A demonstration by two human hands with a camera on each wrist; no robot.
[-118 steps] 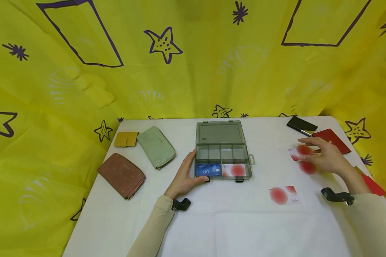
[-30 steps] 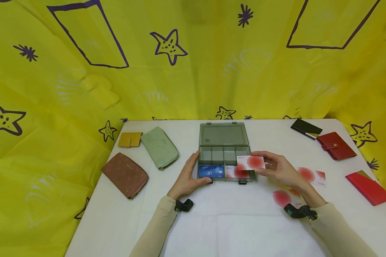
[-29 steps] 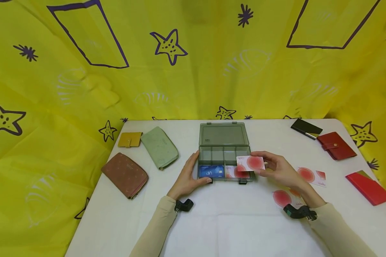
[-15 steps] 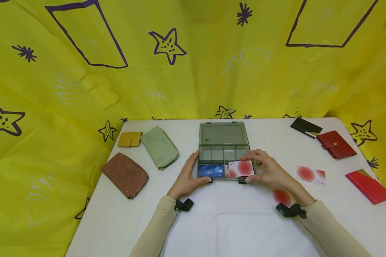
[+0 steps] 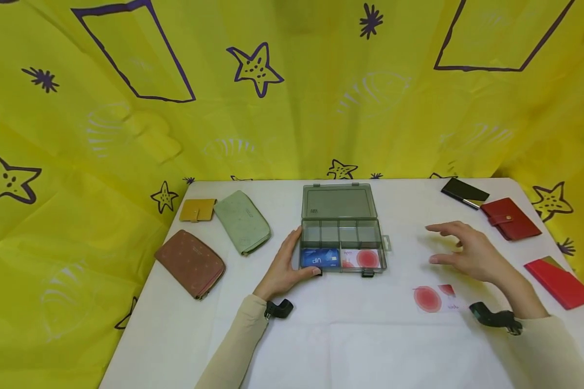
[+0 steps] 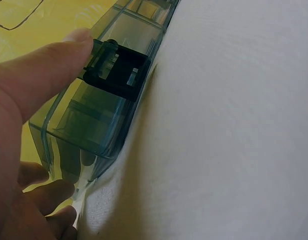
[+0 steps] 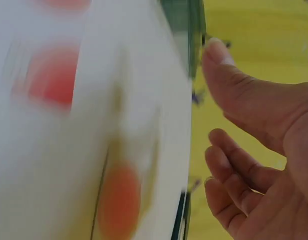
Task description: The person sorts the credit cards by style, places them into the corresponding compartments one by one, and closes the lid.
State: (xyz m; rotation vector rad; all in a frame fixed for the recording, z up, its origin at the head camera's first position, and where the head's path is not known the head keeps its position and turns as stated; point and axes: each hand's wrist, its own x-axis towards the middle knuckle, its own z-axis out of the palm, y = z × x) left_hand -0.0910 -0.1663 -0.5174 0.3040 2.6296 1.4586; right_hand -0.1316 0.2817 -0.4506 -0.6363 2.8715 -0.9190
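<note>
A grey-green clear plastic compartment box (image 5: 340, 232) lies with its lid (image 5: 339, 201) folded back. My left hand (image 5: 283, 268) grips its front left corner, thumb by the front latch (image 6: 117, 71) and fingers along the side. A blue VIP card (image 5: 319, 257) fills the front left compartment, and a white card with red circles (image 5: 360, 258) lies in the front right one. My right hand (image 5: 479, 256) hovers right of the box, thumb and fingers apart and holding nothing. Nearer me lies another red-circle card (image 5: 433, 299). In the blurred right wrist view, a red-circle card (image 7: 119, 202) shows below the hand.
At the left lie a yellow wallet (image 5: 197, 209), a green zip wallet (image 5: 243, 222) and a brown zip wallet (image 5: 191, 263). A black card case (image 5: 464, 192), a dark red snap wallet (image 5: 511, 219) and a bright red case (image 5: 559, 282) lie at the right.
My right hand has brought a red-circle card to the box, let go of it in the front right compartment, and moved back right. The left hand has kept its place on the box.
</note>
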